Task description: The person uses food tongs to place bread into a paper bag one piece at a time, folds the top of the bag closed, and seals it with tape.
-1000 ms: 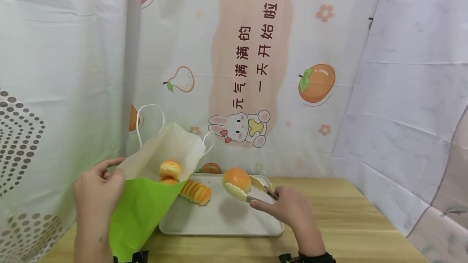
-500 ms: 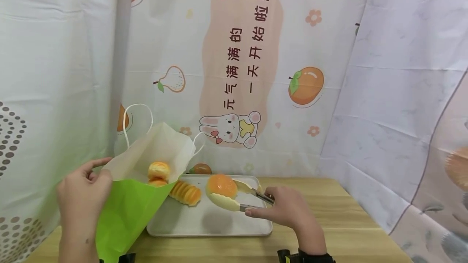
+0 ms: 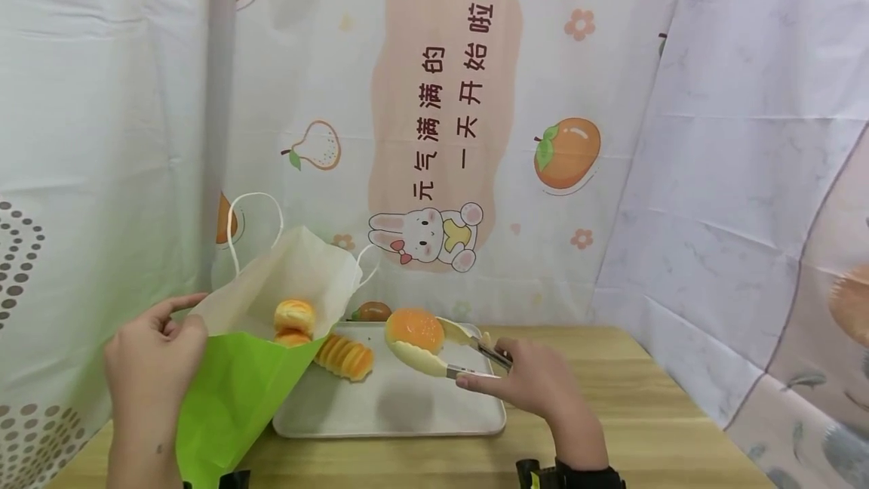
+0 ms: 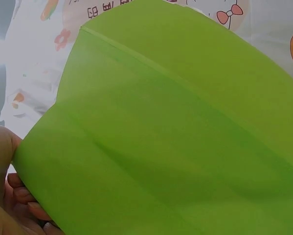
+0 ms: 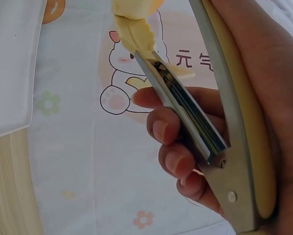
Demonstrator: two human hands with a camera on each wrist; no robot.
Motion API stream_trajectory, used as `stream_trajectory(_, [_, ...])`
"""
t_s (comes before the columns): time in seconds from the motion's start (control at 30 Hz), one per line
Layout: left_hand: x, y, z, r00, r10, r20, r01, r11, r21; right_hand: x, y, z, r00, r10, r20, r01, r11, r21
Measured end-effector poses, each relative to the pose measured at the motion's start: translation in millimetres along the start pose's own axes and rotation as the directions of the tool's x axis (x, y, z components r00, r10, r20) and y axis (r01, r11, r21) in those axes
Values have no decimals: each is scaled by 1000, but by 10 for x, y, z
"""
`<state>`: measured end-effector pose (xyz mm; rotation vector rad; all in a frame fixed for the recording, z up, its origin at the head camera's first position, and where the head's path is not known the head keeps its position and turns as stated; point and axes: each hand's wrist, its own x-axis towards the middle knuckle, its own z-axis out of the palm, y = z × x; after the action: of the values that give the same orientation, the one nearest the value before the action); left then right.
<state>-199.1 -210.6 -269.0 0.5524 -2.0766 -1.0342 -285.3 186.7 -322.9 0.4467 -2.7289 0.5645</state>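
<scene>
My left hand [image 3: 156, 353] pinches the near left edge of a green paper bag [image 3: 237, 391], whose mouth gapes toward the right and shows a white inside. Two small rolls [image 3: 295, 317] show within that mouth, one above the other. On the right, my right hand [image 3: 543, 383] grips a pair of tongs [image 3: 468, 370] with pale yellow scalloped tips. A round orange-glazed bun [image 3: 416, 329] sits between those tips, raised above the tray. In the left wrist view, the bag [image 4: 175, 127] fills most of the picture. The right wrist view shows fingers [image 5: 175, 161] curled round the metal tongs.
A white rectangular tray [image 3: 441, 417] lies on the wooden table [image 3: 597, 413]. On its left side rests a sliced-looking ridged bread [image 3: 346, 358], partly behind the bag. White bag handles [image 3: 256, 195] stand up at the back. Printed curtains [image 3: 434, 96] hang behind and at both sides.
The bun in the tongs dipped and shifted left in the view, then rose a little. The whole view also slid sideways. My left hand keeps its hold on the bag.
</scene>
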Motion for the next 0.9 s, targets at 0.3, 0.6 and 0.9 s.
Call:
stream_trajectory(0.3, [6,15,-28,1000,8,-3,-8,1000,15,29,-12,-37,996,77,-47,-77,997,-13])
stream_trajectory(0.6, [8,12,-17,1000,17,-11,-17,1000,13,88,-64,1,965,154,-212,-169,984,-56])
stream_trajectory(0.9, [27,15,3,1000,6,0,-6,1000,17,131,-138,177,886,99,-452,-167,979,-115])
